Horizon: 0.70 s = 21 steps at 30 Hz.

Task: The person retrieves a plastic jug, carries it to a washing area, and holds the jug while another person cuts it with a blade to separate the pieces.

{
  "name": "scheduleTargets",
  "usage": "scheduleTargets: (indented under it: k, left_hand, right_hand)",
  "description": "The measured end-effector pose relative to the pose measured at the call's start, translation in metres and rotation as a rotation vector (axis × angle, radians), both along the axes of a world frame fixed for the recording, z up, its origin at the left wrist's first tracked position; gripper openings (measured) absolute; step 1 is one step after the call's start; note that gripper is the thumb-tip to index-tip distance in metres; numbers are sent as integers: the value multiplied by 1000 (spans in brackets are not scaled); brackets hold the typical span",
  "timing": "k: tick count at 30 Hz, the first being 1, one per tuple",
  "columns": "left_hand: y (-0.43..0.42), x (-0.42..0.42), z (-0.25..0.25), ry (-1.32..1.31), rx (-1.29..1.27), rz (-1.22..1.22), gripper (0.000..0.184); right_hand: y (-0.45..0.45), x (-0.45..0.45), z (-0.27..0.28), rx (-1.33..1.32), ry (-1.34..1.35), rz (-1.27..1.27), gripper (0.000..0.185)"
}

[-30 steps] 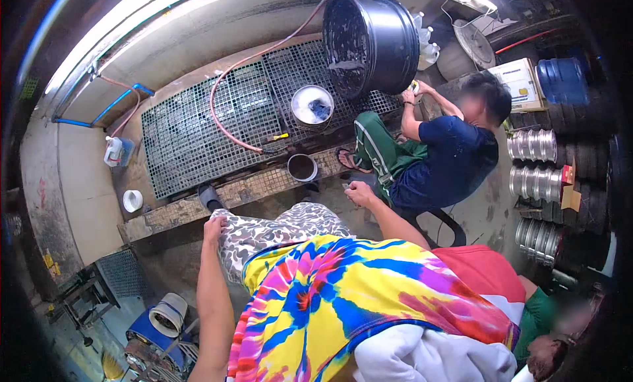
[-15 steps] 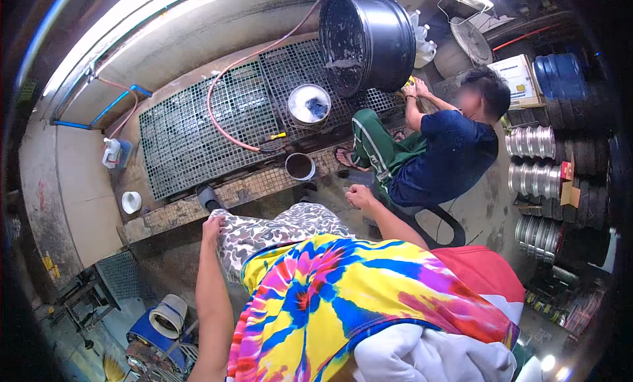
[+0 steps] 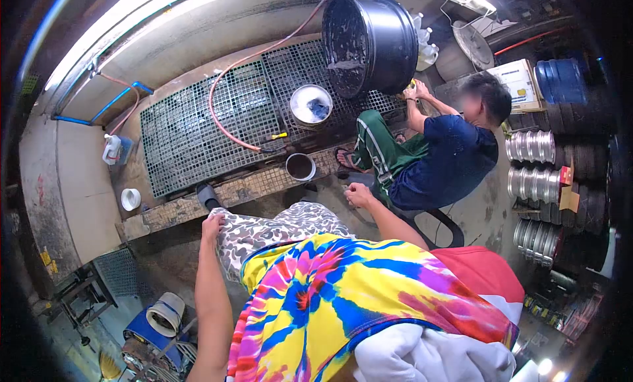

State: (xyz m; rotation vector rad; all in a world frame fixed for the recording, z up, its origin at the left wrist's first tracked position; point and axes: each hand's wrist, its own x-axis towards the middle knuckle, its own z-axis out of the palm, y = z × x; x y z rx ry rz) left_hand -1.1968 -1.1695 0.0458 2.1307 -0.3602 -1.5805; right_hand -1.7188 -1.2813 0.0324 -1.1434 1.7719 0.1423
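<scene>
My left hand [image 3: 213, 225] rests on the knee of my camouflage-print shorts [image 3: 257, 235], its fingers lying over the cloth and nothing seen in them. My right hand [image 3: 358, 195] hovers past my other thigh, near the co-worker's green trousers [image 3: 377, 148]. Its fingers are curled together; whether something small is between them I cannot make out. Ahead of it stands a pail of dark liquid [image 3: 301, 167]. Beyond that, a white bucket of suds [image 3: 310, 105] with a dark blue cloth sits on the green grating [image 3: 198, 128].
A co-worker [image 3: 455, 151] sits at right, both hands against the lower edge of a large black wheel rim [image 3: 389, 46]. A pink hose [image 3: 214, 95] curves over the grating. Silver rims [image 3: 531, 183] are stacked at right. A tiled ledge [image 3: 178, 214] edges the wash area.
The view has shifted very slightly. My two hands stay in the same places, and the co-worker's hands remain at the black rim.
</scene>
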Motion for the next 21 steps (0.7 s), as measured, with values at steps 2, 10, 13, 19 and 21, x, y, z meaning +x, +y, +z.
scheduleTargets:
  k: [2, 10, 13, 19, 21]
  left_hand:
    - [-1, -2, 2, -20, 11, -8, 21]
    - [-2, 0, 0, 22, 8, 9, 23]
    - [-1, 2, -5, 37, 1, 18, 22]
    - [-2, -1, 0, 16, 8, 15, 24]
    - [0, 0, -2, 19, -2, 13, 24]
  right_hand:
    - [-2, -1, 4, -2, -38, -46, 23]
    - [-9, -8, 4, -54, -90, -33, 17]
    - [-5, -11, -11, -52, -77, -25, 18]
    - [-4, 0, -3, -10, -37, 11, 17]
    - [-6, 2, -2, -6, -21, 17, 17]
